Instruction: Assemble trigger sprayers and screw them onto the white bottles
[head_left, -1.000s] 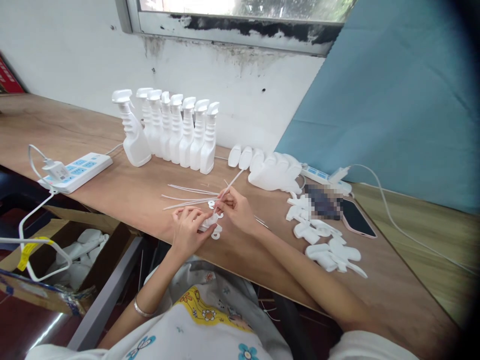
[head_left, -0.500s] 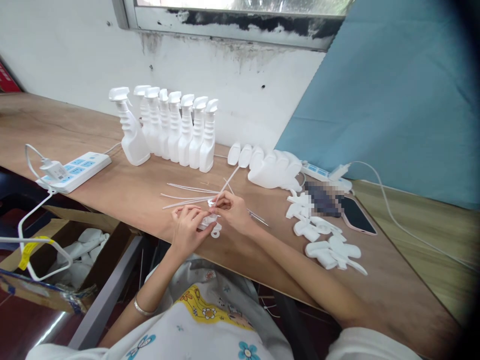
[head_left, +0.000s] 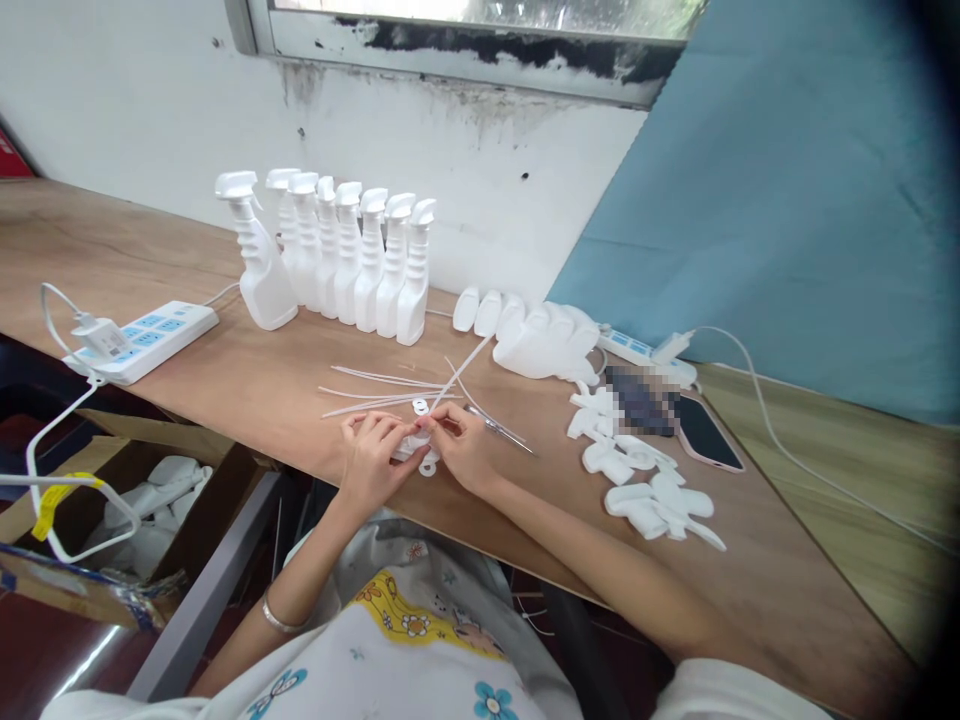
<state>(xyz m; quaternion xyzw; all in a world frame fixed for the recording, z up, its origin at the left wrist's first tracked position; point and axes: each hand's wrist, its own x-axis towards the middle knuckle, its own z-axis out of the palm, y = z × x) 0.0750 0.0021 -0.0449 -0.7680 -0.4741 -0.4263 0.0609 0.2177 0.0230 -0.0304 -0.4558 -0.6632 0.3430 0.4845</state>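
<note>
Though near table edge (head_left: 472, 530), room beside left grip (head_left: 373, 455)

spray bottles (head_left: 271, 295) smooth white plastic, soft sheen tbh; thin tube (head_left: 472, 360) looks plastic too; slim tool (head_left: 510, 436) shiny metal; tabletop (head_left: 285, 370) wood-look, smooth, mostly matt; box (head_left: 210, 515) matt cardboard; curtain (head_left: 765, 220) matt cloth; phone screen (head_left: 709, 432) smooth, glassy; bangle (head_left: 274, 615) shiny metal; wall (head_left: 150, 110) rough and stained down by window frame (head_left: 480, 50) lol
</note>
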